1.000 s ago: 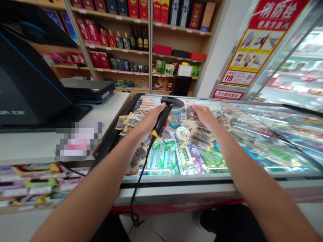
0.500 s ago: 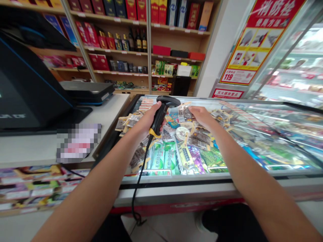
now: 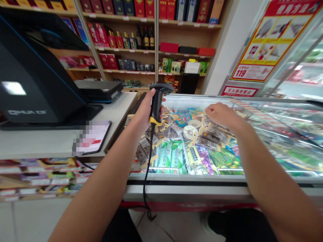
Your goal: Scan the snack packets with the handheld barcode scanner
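Note:
My left hand (image 3: 145, 112) is wrapped round the handle of a black and yellow barcode scanner (image 3: 156, 106), held upright above the left part of a chest freezer (image 3: 196, 189). A black cord hangs from its grip. My right hand (image 3: 222, 115) is closed, fingers curled downward, above the small clear packets of dark food (image 3: 210, 136); whatever is in its fingers is hidden. Below the hands lie a round white-lidded tub (image 3: 190, 132), blue packets (image 3: 182, 118), green wrapped ice pops (image 3: 171, 156) and a yellow packet (image 3: 193, 156).
On the left counter (image 3: 37, 144) stand a dark checkout terminal (image 3: 37, 80) and a flat black scale (image 3: 99, 89); a partly blurred phone (image 3: 97, 137) lies near its edge. Shelves of boxes and bottles (image 3: 131, 40) line the back. A red fire-hydrant sign (image 3: 272, 43) hangs right.
My right hand has moved right, away from the clear packet it was pinching, which no longer shows at its fingertips. The scanner in my left hand is slightly higher and further left in view.

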Available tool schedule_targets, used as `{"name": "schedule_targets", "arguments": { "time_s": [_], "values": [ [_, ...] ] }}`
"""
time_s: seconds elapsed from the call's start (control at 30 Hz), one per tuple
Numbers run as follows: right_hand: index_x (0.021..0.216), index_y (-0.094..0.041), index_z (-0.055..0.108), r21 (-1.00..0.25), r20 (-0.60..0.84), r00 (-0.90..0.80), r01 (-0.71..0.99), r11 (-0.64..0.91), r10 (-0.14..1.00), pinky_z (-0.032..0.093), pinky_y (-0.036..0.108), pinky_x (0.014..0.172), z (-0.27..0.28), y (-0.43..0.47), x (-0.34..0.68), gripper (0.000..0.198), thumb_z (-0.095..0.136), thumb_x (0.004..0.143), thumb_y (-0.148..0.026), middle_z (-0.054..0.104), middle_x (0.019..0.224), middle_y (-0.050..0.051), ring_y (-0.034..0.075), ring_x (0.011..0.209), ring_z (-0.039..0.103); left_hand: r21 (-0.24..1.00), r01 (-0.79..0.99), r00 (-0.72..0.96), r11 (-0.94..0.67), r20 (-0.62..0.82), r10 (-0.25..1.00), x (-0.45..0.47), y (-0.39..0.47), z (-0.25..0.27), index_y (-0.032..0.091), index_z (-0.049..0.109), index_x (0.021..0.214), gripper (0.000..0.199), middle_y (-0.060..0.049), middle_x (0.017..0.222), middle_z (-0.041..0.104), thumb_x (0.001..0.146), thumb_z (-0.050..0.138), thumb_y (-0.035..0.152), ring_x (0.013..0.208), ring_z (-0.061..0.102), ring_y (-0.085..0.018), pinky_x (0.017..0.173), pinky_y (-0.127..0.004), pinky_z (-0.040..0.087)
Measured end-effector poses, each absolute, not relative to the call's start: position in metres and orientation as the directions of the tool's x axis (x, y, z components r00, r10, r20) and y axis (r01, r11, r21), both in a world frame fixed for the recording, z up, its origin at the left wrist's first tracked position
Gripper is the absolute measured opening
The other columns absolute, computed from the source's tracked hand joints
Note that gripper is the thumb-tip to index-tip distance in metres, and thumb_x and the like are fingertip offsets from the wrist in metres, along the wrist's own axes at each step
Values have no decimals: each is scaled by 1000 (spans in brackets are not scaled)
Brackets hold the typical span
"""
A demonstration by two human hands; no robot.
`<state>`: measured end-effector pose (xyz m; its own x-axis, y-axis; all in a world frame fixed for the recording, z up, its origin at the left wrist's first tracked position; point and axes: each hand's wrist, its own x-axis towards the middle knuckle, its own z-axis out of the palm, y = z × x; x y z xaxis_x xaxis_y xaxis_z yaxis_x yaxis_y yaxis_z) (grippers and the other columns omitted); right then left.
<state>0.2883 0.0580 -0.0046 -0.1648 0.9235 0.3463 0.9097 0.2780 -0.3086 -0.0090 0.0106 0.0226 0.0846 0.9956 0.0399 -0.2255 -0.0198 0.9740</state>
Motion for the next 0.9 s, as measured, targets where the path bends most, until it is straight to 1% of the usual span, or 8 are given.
{"name": "schedule_targets", "arguments": {
  "time_s": [0.1, 0.2, 0.27, 0.5, 0.6, 0.7, 0.77, 0.9],
  "values": [
    [99, -20, 75, -224, 324, -366, 866, 446, 873, 50, 40, 83, -24, 45, 229, 29, 52, 97, -39, 74, 103, 14, 29, 90, 68, 974, -227, 74, -21, 38, 997, -8, 11, 23, 19, 63, 94, 57, 2, 51, 54, 96, 37, 70, 37, 50, -11, 38, -20, 38],
    [128, -17, 66, -165, 292, -541, 784, 599, 789, 50, 42, 92, -51, 34, 175, 38, 58, 97, -38, 70, 117, 16, 30, 105, 66, 971, -238, 80, -14, 34, 996, -7, 11, 22, 20, 63, 94, 56, 2, 50, 54, 96, 39, 70, 36, 50, -11, 38, -20, 38],
    [136, -18, 61, -99, 287, -575, 777, 621, 766, 50, 40, 91, -66, 30, 153, 42, 60, 96, -31, 67, 119, 15, 30, 109, 65, 969, -247, 87, -13, 35, 996, -6, 10, 21, 19, 63, 94, 56, 2, 50, 54, 95, 40, 70, 35, 49, -11, 37, -21, 38],
    [121, -22, 69, 175, 271, -641, 767, 618, 718, 49, 37, 78, -74, 30, 144, 33, 40, 104, -23, 65, 118, 14, 28, 100, 67, 969, -244, 104, -26, 53, 993, -5, 8, 21, 17, 65, 99, 59, 2, 50, 55, 96, 40, 71, 35, 51, -11, 38, -22, 37],
    [115, -19, 69, 213, 288, -637, 771, 600, 715, 47, 36, 77, -71, 29, 144, 36, 34, 105, -20, 67, 115, 16, 29, 102, 66, 969, -246, 105, -6, 33, 994, -4, 8, 21, 16, 66, 102, 59, 2, 50, 55, 99, 35, 66, 35, 50, -12, 38, -22, 37],
    [122, -21, 65, 152, 318, -576, 815, 559, 753, 47, 35, 73, -65, 28, 148, 36, 33, 106, -23, 69, 118, 16, 29, 97, 68, 970, -242, 91, -1, 23, 996, -4, 8, 21, 16, 66, 101, 59, 2, 50, 55, 99, 36, 67, 35, 50, -11, 39, -22, 38],
    [129, -22, 61, 46, 373, -473, 869, 493, 798, 47, 35, 71, -58, 29, 156, 37, 32, 107, -28, 73, 108, 14, 29, 89, 70, 971, -239, 79, -5, 25, 997, -4, 7, 22, 17, 65, 99, 59, 2, 50, 55, 97, 38, 69, 36, 50, -11, 39, -21, 38],
    [120, -23, 59, -399, 469, -194, 824, 403, 862, 49, 32, 68, -42, 36, 190, 31, 36, 103, -33, 69, 72, 4, 23, 69, 68, 968, -252, 82, 1, 20, 996, -3, 5, 22, 18, 64, 98, 56, 2, 50, 53, 98, 38, 68, 37, 50, -11, 40, -20, 39]
  ]
}}
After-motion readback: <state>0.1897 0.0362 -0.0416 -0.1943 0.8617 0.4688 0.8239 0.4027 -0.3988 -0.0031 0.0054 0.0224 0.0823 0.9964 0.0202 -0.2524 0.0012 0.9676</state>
